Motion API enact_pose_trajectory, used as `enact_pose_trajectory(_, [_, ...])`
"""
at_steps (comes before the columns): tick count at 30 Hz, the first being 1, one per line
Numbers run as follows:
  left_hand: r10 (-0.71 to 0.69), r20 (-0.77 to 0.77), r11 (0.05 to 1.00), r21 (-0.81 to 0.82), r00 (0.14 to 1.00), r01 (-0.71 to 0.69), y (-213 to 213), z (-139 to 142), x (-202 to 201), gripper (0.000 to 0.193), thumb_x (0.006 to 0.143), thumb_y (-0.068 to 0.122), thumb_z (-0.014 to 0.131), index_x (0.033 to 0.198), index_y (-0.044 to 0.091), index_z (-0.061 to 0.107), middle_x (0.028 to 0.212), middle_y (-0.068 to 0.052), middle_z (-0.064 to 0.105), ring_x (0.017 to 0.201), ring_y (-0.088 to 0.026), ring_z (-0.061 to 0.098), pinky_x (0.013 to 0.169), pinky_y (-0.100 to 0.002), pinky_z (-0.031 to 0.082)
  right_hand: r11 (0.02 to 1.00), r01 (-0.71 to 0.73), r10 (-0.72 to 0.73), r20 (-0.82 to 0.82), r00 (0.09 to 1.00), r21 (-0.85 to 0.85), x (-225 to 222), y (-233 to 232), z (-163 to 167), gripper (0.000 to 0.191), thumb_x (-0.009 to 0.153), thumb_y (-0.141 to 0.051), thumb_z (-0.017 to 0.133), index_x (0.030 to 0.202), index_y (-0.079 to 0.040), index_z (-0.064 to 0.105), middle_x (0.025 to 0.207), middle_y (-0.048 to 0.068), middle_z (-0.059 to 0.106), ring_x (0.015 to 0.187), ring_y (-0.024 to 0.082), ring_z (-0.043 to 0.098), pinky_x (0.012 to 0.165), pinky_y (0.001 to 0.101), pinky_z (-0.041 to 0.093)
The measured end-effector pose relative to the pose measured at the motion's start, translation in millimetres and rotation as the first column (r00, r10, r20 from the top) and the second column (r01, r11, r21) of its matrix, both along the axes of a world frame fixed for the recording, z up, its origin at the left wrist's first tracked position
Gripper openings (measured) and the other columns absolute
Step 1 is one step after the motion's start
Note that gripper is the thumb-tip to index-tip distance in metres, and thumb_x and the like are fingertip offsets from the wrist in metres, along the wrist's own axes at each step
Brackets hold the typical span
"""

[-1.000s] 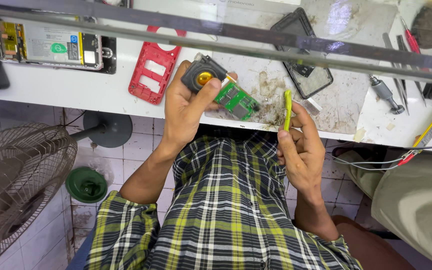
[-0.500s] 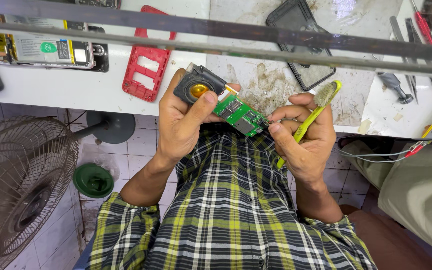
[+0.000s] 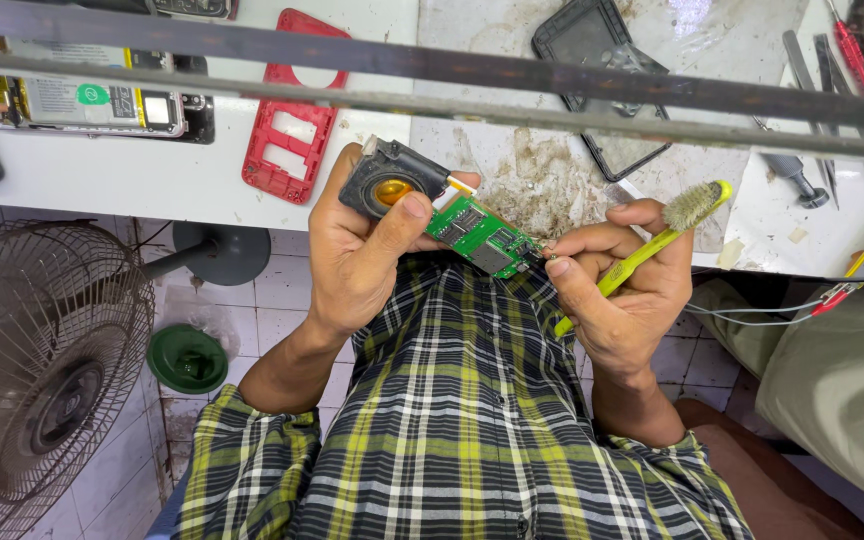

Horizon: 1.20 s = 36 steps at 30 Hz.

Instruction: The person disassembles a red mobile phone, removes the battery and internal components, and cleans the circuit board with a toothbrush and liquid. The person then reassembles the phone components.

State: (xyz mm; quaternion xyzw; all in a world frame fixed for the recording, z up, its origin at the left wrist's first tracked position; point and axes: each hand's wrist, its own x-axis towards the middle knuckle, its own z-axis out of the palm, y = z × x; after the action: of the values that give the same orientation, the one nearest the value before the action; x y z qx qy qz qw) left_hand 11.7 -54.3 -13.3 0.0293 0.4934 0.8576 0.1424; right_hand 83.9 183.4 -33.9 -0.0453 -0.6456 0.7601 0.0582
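I see a shirt (image 3: 462, 440) in a plaid check: yellow-green and dark navy or black squares, crossed by thin white lines. It covers the chest and belly and fills the lower middle of my view. Its sleeves are short and loose: the left sleeve (image 3: 242, 465) ends above the elbow with a folded hem, and the right sleeve (image 3: 687, 475) ends at about the same height. Below them both forearms are bare. The left hand (image 3: 357, 250) and right hand (image 3: 622, 290) wear no gloves, rings or watch that I can make out.
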Motion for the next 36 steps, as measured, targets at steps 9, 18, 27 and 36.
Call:
enact_pose_trajectory(9, [-0.012,-0.027,1.000,0.012,1.000,0.013,-0.5,-0.2,2.3,0.025,0.112,0.015,0.056,0.121,-0.005,0.045,0.125,-0.031,0.068,0.111,-0.031,0.075,0.090,-0.043,0.069,0.995,-0.016,0.017,0.007,1.000,-0.095,-1.4,1.0,-2.4,0.049,0.096,0.011,0.069,0.133,0.000,0.039,0.095,0.024,0.070,0.053,0.004,0.053,0.047,0.0169,0.040])
enact_pose_trajectory(18, [-0.008,-0.018,1.000,-0.005,1.000,0.008,2.6,6.0,5.2,0.022,0.111,0.012,0.057,0.119,-0.003,0.043,0.125,-0.031,0.068,0.113,-0.028,0.074,0.093,-0.040,0.068,0.994,-0.099,0.098,0.027,0.995,0.049,-1.1,5.4,0.2,0.023,0.095,-0.005,0.075,0.114,0.008,0.068,0.102,0.016,0.071,0.067,0.005,0.053,0.062,0.0185,0.040])
enact_pose_trajectory(27, [0.057,-0.165,0.982,-0.171,0.985,-0.085,10.0,3.4,11.6,0.035,0.100,-0.004,0.076,0.116,0.000,0.046,0.111,-0.022,0.074,0.104,-0.018,0.074,0.091,-0.028,0.063,0.973,-0.022,0.031,-0.034,0.999,0.228,-6.0,3.3,1.1,0.013,0.095,-0.001,0.077,0.105,0.005,0.071,0.098,0.012,0.071,0.073,0.008,0.058,0.065,0.0202,0.043])
enact_pose_trajectory(36, [0.083,-0.306,0.926,-0.327,0.948,-0.186,16.7,2.5,15.6,0.029,0.097,-0.003,0.079,0.106,0.001,0.052,0.098,-0.018,0.078,0.089,-0.013,0.076,0.072,-0.021,0.062,0.847,0.091,0.037,-0.228,0.973,0.524,-16.8,-2.3,-1.2,0.005,0.092,0.001,0.072,0.094,0.001,0.067,0.086,0.008,0.066,0.074,0.014,0.061,0.068,0.0259,0.048])
